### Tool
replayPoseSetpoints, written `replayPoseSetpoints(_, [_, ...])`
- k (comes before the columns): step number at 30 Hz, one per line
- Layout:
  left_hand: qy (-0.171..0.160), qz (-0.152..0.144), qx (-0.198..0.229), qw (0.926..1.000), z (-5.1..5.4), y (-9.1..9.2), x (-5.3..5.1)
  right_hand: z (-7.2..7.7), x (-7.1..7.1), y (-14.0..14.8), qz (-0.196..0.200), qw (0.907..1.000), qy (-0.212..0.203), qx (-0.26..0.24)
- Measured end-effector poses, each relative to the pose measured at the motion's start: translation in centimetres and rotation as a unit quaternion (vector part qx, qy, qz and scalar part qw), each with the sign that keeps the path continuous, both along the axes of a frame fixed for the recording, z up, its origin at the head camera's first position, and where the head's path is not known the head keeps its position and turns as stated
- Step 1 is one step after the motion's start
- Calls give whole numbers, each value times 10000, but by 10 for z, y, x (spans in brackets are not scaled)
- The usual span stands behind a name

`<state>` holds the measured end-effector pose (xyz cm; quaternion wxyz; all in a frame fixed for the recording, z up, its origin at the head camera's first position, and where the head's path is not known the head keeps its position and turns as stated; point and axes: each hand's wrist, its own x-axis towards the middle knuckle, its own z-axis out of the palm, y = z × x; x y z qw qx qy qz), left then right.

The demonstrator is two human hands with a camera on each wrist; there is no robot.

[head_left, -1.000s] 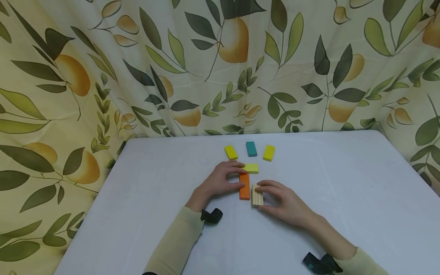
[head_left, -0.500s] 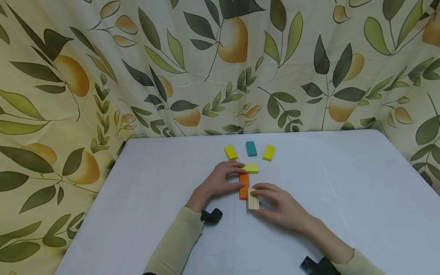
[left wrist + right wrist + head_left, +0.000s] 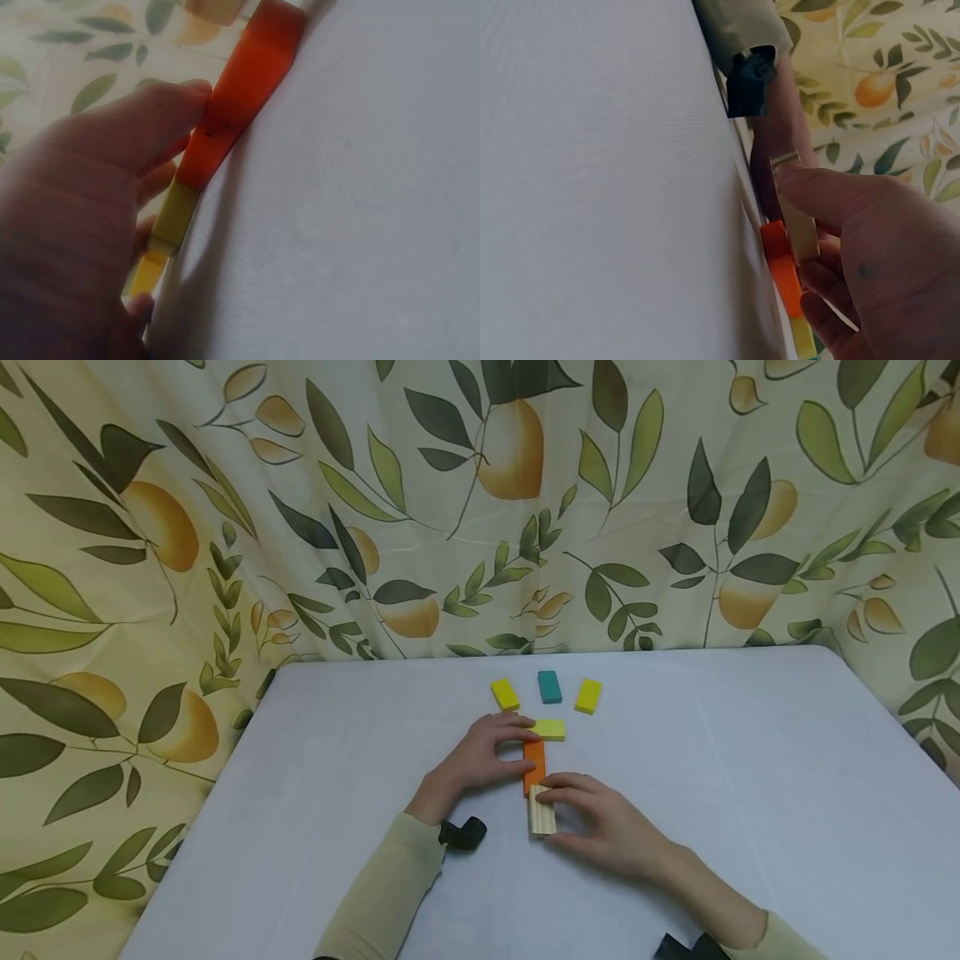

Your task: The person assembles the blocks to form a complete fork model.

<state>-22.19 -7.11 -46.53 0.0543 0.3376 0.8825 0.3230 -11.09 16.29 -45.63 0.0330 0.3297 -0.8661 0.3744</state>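
Block (image 3: 542, 817), ridged pale wood, pinched in right hand (image 3: 611, 827); best lowered squarely while half-open left hand (image 3: 486, 750) steadies orange block (image 3: 536, 752) by light touch.

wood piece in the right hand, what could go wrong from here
The right hand pinches the wood piece by the near end of the orange block: it might bump that block.

The left hand touches the orange block: a slip could push it into the yellow block at its far end.
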Motion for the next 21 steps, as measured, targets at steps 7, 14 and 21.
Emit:
replayPoseSetpoints(7, [-62,52,-13,10000,0,0,1,-2,2,-2,130,9999,16,53])
replayPoseSetpoints(14, [-28,41,-32,10000,-1,0,0,-4,4,-2,200,9997,118,93])
replayPoseSetpoints(21, [46,-2,18,10000,-2,-1,-1,-5,3,-3,328,9991,251,131])
